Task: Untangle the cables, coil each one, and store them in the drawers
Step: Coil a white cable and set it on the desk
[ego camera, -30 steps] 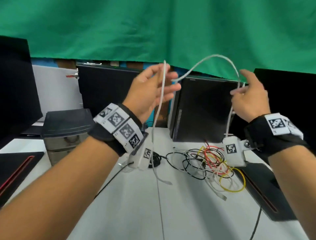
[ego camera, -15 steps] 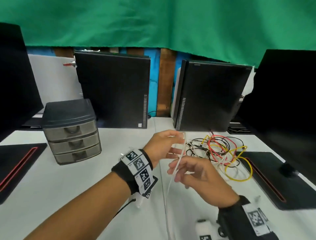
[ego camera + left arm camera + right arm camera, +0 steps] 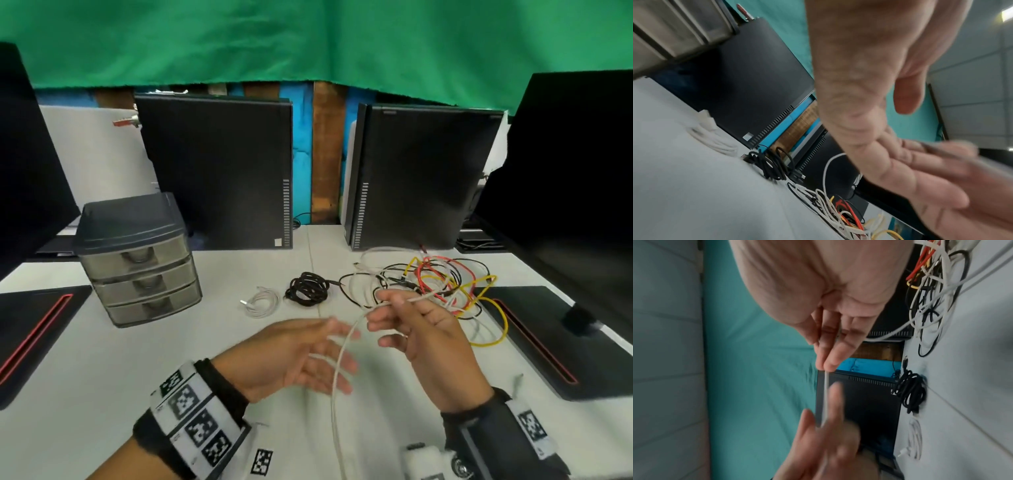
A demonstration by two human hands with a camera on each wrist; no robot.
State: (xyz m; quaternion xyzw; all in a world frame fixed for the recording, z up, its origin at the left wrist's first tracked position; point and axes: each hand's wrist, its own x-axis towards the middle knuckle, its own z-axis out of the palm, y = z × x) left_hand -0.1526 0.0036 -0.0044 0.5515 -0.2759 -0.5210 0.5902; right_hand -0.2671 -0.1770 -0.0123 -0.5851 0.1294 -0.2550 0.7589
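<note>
A thin white cable (image 3: 337, 377) runs from the tangle of white, black, red and yellow cables (image 3: 438, 284) down to the frame's bottom edge. My right hand (image 3: 380, 315) pinches it between thumb and fingertips (image 3: 826, 365) just in front of the tangle. My left hand (image 3: 339, 356) is lower and to the left, fingers straight and motion-blurred, with the cable passing across them. The grey three-drawer unit (image 3: 137, 260) stands at the left with all drawers closed. A coiled black cable (image 3: 308, 291) and a coiled white cable (image 3: 262, 301) lie on the table between the unit and the tangle.
Two black computer towers (image 3: 219, 171) (image 3: 421, 178) stand at the back of the white table (image 3: 102, 359). Dark monitors flank both sides. Black pads with red lines lie at the left (image 3: 30, 329) and right (image 3: 548, 342). A green curtain hangs behind.
Both hands have come down from head height to just above the table with the white cable. The right hand now pinches it nearer the tangle; the left hand's fingers have straightened.
</note>
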